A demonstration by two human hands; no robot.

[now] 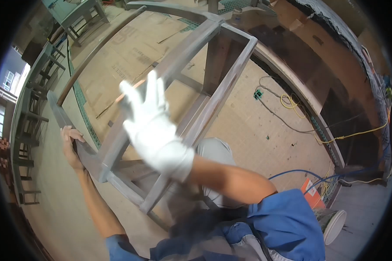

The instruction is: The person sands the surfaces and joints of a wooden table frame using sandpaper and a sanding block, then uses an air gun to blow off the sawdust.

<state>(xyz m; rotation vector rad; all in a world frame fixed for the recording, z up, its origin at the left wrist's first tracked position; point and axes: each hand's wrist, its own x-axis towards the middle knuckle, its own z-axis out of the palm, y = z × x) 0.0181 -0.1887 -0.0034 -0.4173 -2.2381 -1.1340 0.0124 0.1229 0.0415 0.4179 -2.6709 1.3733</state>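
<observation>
So the grey, dusty-looking wooden chair frame (189,47) is sitting tilted right in front of the person, its lower end near their knee. The bare left hand (72,148) is gripping a curved end piece at the left, fingers curling over its edge. The right hand (150,119), in a white fabric glove, is spreading its fingers nearly flat over a long beam. It's blurring, and a thin strip with an orange edge (139,83) is showing by the fingertips; can't tell if it's being held or what it is.

Handling-wise, I'm guessing it's stiff and awkward more than fragile, moderately heavy, maybe a bit slippery if that's dust. I'd be grabbing the thick beams near the joints, not the slimmer rails.

As for writing, the brown cardboard sheet (146,37) on the floor is showing large printed letters, partly readable at an angle. No label or brand is showing on the frame.
</observation>
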